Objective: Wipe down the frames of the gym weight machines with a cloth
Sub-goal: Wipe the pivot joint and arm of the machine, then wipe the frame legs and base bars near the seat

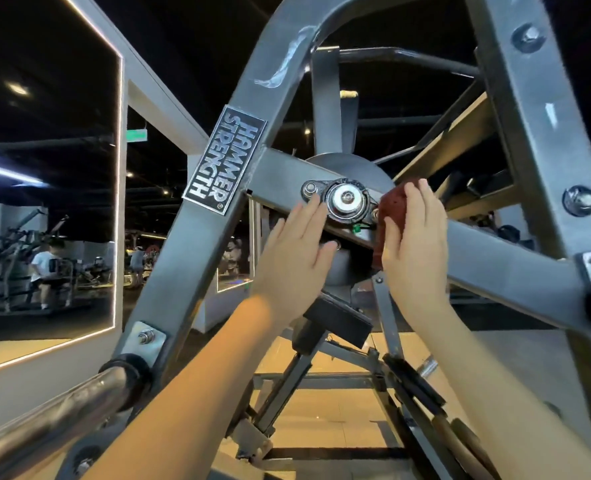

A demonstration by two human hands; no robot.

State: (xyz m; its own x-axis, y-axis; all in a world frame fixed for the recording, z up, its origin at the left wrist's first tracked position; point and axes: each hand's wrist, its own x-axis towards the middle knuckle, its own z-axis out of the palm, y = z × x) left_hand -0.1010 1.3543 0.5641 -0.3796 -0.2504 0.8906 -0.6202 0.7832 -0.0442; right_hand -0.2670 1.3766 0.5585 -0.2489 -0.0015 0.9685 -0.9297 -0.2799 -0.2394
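So, right hand (415, 244) first: it's got the dark red cloth (392, 206) held against the grey cross bar (512, 258), fingers laid over the top and thumb tucked on its near side. The cloth sits just right of the pivot bearing (346, 199), touching its flange. My left hand (297, 251) is flat and open, fingers straight, with the tips resting on the bar just left of and below that same bearing. Up and left of the bearing, the Hammer Strength nameplate (225, 159) is fixed to the slanted frame post (169, 271). Far left of the bearing there's a lit-edged mirror (45, 168), and down in the lower left a chrome bar (45, 420) sticks out.
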